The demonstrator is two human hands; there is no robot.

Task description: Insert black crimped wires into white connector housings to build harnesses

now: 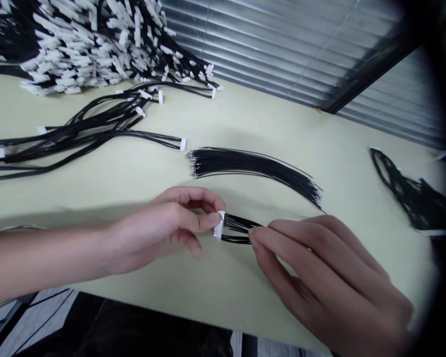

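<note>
the white connector (219, 226) is located above the near part of the pale table (159, 302), between the two hands, with black wires (236, 239) extending from its right side. the connector should handle as a light, rigid part, probably smooth plastic and slightly slippery; take hold of it by its end or broad faces, clear of the wire side. the wires should be light and flexible, likely to bend or splay if pushed from far back; hold them close to the housing. the left hand (159, 225) grips the connector narrowly at its upper end, thumb on the near face and index finger behind, with the lower fingers curled loosely and apart from it. the left forearm enters from the left, nearly level. the right hand (323, 282) reaches in from the lower right, back of the hand upward, thumb and index fingertips pinched together at the wires, just beside the connector; how many wires are held cannot be told. beyond the hands lies a loose wire bundle (252, 163), its metal-tipped ends exposed.
</note>
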